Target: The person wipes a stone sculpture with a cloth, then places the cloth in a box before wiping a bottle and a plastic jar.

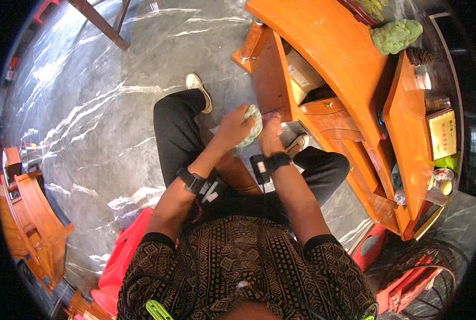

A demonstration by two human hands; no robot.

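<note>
My left hand (235, 127) grips a pale green, mottled object (252, 125), perhaps a stone or cloth, above the gap between my knees. My right hand (271, 132) is just to the right of it, a little apart, its fingers blurred and partly curled; whether it holds anything small cannot be made out. Black straps circle both wrists. Below the hands, a brown surface (238, 170) shows between my legs, with a small black device (259, 168) beside my right wrist.
An orange-brown wooden desk (330, 44) with open shelves stands close on the right, holding a cardboard box (305, 72). A green carved ornament (396, 37), a paper cup (423, 81) and a framed certificate (442, 134) are beyond. A red plastic chair (122, 256) is at lower left.
</note>
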